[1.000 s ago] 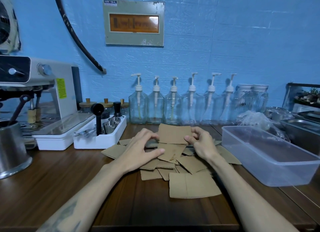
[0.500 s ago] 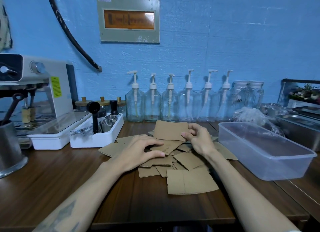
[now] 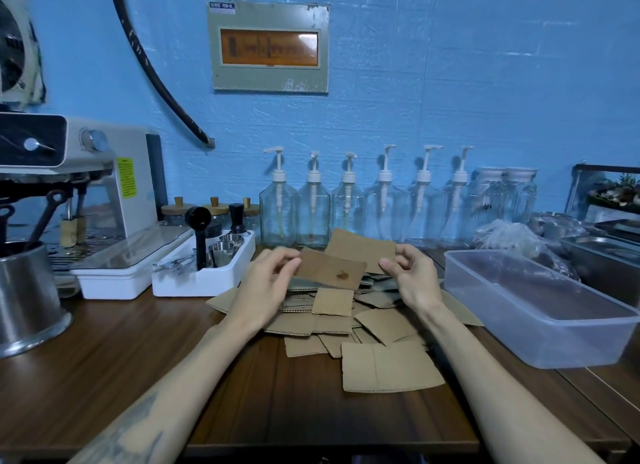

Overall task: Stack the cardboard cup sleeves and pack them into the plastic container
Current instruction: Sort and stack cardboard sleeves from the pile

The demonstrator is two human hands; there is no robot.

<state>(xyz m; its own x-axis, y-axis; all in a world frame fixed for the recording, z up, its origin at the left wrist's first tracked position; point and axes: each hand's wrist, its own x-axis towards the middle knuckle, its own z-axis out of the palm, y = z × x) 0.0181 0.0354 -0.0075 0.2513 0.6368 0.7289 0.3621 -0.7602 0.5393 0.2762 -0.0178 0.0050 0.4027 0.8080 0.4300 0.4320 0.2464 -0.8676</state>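
Centre of the frame, above the table (image 3: 104,377): left hand (image 3: 266,287) and right hand (image 3: 414,280), both raised over a loose pile.

- Left hand: grip closed on the near cup sleeve (image 3: 330,268), thumb and fingers pinching its left edge. This sleeve is darker brown with a small stain near its middle, held flat-on and slightly tilted.
- Right hand: grip closed on the rear cup sleeve (image 3: 362,247), fingers curled at its right edge. This sleeve sits just behind and partly above the near one; the two overlap.
- Pile of cup sleeves (image 3: 349,328): flattened cardboard pieces, scattered and overlapping on the wooden table below both hands. One larger sleeve (image 3: 389,368) lies nearest the viewer, at the lower edge of the pile.
- Plastic container (image 3: 540,307): clear, rectangular, lidless, on the table at right of the frame, just beside the pile. No sleeves show inside it.
- Pump bottles (image 3: 348,207): six clear glass bottles in a row against the blue wall, behind the hands.
- White tray (image 3: 204,273): left of the pile, holding small metal cups and a black-handled tool.
- Espresso machine (image 3: 76,193): left of the frame, on a white base.
- Metal pitcher (image 3: 27,297): far left edge.
- Wall panel (image 3: 269,47): upper centre, with an orange window.
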